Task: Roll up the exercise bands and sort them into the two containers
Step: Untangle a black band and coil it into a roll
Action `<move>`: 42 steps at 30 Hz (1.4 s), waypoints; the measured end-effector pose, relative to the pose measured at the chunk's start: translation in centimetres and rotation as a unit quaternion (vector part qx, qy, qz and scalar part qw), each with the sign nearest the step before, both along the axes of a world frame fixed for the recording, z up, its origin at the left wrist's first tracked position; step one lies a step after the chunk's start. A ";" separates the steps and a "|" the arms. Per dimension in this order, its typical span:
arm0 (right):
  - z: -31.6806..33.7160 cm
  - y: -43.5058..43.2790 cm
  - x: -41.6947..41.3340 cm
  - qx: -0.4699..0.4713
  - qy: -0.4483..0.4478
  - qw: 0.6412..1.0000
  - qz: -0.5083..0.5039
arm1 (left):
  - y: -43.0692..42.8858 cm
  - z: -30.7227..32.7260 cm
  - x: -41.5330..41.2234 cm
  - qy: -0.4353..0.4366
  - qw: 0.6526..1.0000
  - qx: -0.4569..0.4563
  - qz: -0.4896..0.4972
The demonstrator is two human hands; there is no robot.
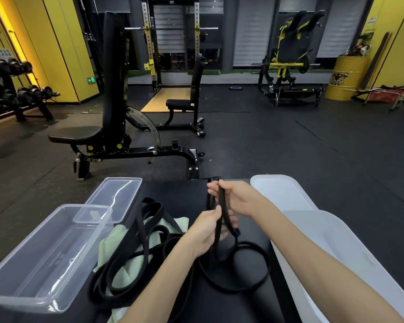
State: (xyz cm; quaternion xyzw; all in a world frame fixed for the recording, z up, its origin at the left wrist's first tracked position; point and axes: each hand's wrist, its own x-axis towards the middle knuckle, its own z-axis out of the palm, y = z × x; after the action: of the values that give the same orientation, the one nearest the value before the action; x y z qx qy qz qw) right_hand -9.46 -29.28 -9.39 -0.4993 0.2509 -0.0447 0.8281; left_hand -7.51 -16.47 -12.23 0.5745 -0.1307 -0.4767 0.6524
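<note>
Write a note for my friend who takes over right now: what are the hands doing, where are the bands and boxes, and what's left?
Left hand and right hand: both grip one long black rubber band, its tail looped on the black padded bench.
Other black bands: tangled over a pale green flat piece.
Clear plastic box, left: empty.
White plastic tub, right: no band shows.
Done: nothing rolled or sorted yet.
Left: roll every band, sort them.
</note>
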 end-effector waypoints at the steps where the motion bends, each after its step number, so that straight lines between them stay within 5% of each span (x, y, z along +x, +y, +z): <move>1: 0.2 -0.1 0.1 0.017 -0.014 1.000 -0.012 | 0.1 0.0 -0.2 -0.001 1.000 -0.005 0.000; 7: 0.6 1.6 -2.0 -0.113 0.064 0.988 0.088 | -0.4 0.6 0.2 -0.068 0.995 -0.028 0.060; 13: 1.0 1.2 -1.4 -0.023 0.001 1.000 0.015 | 0.9 -0.1 -0.7 -0.052 0.998 -0.023 0.011; 19: 0.7 2.4 -2.9 -0.123 0.052 0.988 0.082 | 0.7 0.9 -0.4 -0.069 0.996 -0.038 0.044; 24: 1.5 1.8 -2.6 -0.050 -0.013 0.999 0.011 | 1.4 0.0 -1.3 -0.118 0.993 -0.029 -0.001; 30: 1.4 2.7 -3.5 -0.126 0.030 0.988 0.086 | 1.4 0.7 -1.0 -0.153 0.986 -0.051 0.041; 35: 2.2 2.1 -2.6 -0.038 -0.028 0.999 0.023 | 2.6 -0.2 -1.6 -0.174 0.983 -0.053 -0.013; 40: 1.8 3.1 -4.2 -0.122 0.026 0.984 0.129 | 2.7 0.3 -0.9 -0.222 0.973 -0.047 0.030; 42: 2.1 3.1 -4.1 -0.106 0.010 0.990 0.092 | 2.8 0.1 -1.1 -0.209 0.976 -0.052 0.012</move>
State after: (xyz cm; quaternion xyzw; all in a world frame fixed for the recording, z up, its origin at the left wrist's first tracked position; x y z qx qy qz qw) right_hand -13.55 -26.20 -7.26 -0.6058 0.2061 0.0097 0.7684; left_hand -8.65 -13.64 -12.11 0.6285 -0.2818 -0.3302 0.6454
